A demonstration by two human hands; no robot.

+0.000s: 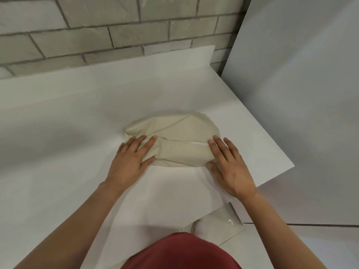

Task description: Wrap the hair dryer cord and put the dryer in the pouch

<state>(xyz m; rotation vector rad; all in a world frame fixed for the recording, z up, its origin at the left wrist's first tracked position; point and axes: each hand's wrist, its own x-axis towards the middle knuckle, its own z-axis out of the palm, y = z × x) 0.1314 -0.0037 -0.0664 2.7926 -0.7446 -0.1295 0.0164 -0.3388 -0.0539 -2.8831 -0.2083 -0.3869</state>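
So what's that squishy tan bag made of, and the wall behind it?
The pouch looks like soft woven cloth, perhaps cotton: matte beige, creased, and folded over where both hands press it. The wall looks like grey brick or stone blocks, rough and dull, with darker mortar lines between them; it could also be brick-look cladding.

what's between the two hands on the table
In the head view, the folded beige pouch spans the gap between the left hand and right hand; both press on it.
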